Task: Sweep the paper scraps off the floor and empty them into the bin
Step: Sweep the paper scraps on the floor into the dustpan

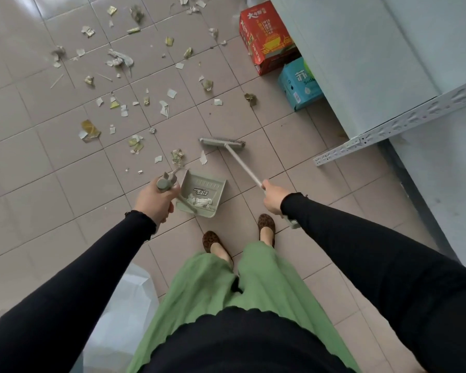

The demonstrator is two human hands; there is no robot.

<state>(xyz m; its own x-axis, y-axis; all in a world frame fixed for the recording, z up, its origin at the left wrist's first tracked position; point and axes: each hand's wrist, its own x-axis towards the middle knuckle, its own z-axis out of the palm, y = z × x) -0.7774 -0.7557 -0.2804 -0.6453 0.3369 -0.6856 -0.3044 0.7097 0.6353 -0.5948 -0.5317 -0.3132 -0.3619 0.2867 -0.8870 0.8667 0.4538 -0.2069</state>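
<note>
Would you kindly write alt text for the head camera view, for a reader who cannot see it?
Seen from above, a person's right hand holds a broom and the left hand a dustpan on a tiled floor strewn with paper scraps. Two cartons, red and blue, stand beside a metal shelf.

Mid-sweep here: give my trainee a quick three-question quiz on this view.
1. True or false: the dustpan is completely empty.
2. Which hand grips the broom handle? A) left hand B) right hand C) both
3. Fill in: the red box and the blue box stand on the floor beside the ____ cabinet.

Key: 1. False, some white scraps lie in it. 2. B; the left hand holds the dustpan handle. 3. Pale; most paper scraps remain unswept.
</note>
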